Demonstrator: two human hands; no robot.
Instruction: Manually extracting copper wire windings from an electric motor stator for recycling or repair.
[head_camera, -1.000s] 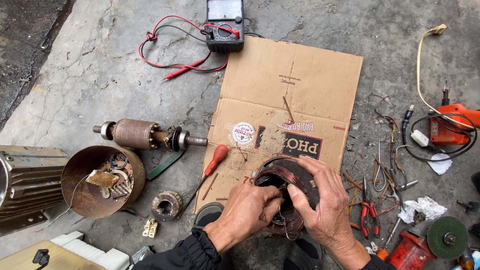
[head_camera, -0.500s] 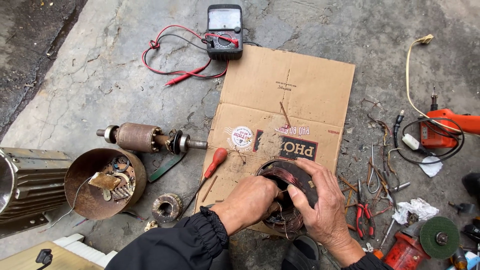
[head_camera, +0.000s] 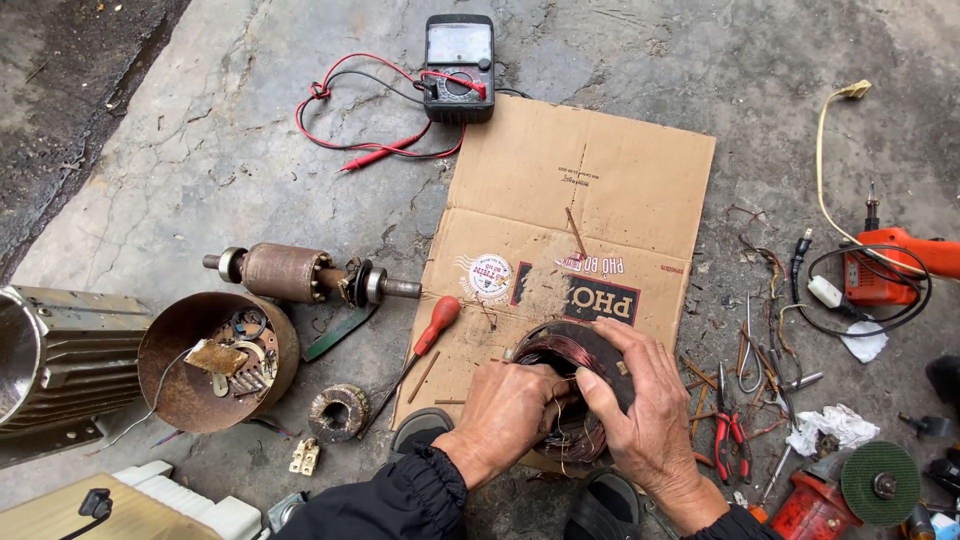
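On creased cardboard (head_camera: 590, 190), hands (head_camera: 505, 405) gripping copper coil (head_camera: 565, 355)

on or beside the cardboard sheet (head_camera: 600, 190): one copper coil (head_camera: 570, 355), one red screwdriver (head_camera: 432, 330), one meter (head_camera: 459, 68), one rotor (head_camera: 285, 272).

Flattened cardboard sheet (head_camera: 600, 190) centre stage: analogue meter (head_camera: 459, 68) at its top-left corner, red-handled screwdriver (head_camera: 432, 328) on its left edge, rusty rotor (head_camera: 290, 273) further left, red-handled pliers (head_camera: 723, 442) off its lower right.

glossy copper wire coil (head_camera: 572, 372), matt cardboard sheet (head_camera: 600, 200), rough concrete floor (head_camera: 200, 150)
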